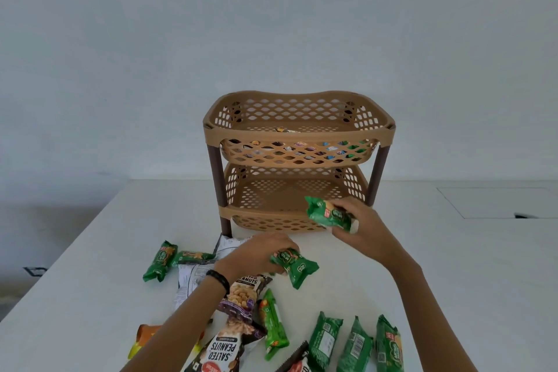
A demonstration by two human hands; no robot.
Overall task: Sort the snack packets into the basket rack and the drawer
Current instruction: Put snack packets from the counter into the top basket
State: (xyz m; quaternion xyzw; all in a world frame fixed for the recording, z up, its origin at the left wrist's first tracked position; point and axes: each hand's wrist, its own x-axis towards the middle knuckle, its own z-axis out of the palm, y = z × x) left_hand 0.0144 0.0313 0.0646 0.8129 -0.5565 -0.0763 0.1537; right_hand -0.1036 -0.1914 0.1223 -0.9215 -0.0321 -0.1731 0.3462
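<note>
1. Fingers (342, 209) of our right hand (359, 225) clamp a green packet (327, 214) before the basket rack's (297, 160) lower tier.
2. Our left hand (256, 254) grips another green snack packet (294, 266) above the tabletop (453, 266).
3. Peanut packets (223, 347) and green ones lie nearer us.

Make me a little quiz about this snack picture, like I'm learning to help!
1. True or false: the bottom basket of the rack is full of packets.
2. What colour is the packet in the right hand?
A. green
B. purple
C. orange
3. What does the left hand hold?

Key:
1. False: only the top basket shows packets through its mesh.
2. A: a green packet.
3. Another green packet, just above the table.
</note>
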